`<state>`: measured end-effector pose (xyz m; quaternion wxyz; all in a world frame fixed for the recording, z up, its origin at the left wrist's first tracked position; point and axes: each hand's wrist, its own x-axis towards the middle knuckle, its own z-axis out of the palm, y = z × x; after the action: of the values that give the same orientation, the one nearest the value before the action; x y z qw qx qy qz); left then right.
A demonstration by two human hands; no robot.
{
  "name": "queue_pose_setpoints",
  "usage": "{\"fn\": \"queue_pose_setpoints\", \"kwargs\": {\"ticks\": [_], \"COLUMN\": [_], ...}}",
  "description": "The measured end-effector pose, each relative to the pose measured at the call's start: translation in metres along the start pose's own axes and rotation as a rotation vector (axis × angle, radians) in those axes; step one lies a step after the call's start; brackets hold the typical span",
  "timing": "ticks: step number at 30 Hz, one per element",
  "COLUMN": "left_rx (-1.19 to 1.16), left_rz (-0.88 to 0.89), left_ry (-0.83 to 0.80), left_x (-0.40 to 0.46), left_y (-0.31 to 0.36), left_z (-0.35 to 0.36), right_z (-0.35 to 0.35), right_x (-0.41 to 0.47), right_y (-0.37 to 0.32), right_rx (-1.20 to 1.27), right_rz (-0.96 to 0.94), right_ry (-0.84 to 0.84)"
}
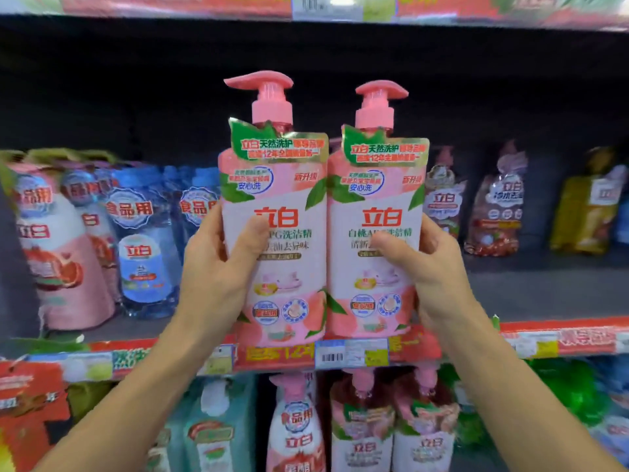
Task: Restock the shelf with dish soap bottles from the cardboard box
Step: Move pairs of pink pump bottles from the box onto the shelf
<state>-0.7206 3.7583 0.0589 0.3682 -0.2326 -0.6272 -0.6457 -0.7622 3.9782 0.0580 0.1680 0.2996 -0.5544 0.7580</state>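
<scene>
Head view: two pink pump bottles held upright, side by side and touching, in front of the middle shelf (544, 301); left hand (218, 267) grips the left bottle (275, 212), thumb across the label, fingers curled behind; right hand (432, 264) grips the right bottle (377, 212) the same way; labels face outward, likely so they front correctly once set down; bottle bases sit level with the shelf edge strip (340, 356); open gap behind looks like the intended slot; cardboard box not in view.
</scene>
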Motion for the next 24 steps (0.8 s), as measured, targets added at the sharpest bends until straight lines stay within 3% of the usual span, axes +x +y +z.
{"fn": "queue_pose_setpoints", "kwargs": {"ticks": [12, 24], "left_rx": [0.026, 0.023], "left_rz": [0.039, -0.003], "left_ry": [-0.059, -0.037], "left_x": [0.024, 0.023], "left_y": [-0.053, -0.063], "left_z": [0.000, -0.001], "right_z": [-0.009, -0.014], "right_x": [0.022, 0.032], "right_y": [0.035, 0.047], "right_rx": [0.101, 0.075], "right_rz": [0.130, 0.152], "right_ry": [0.034, -0.044]}}
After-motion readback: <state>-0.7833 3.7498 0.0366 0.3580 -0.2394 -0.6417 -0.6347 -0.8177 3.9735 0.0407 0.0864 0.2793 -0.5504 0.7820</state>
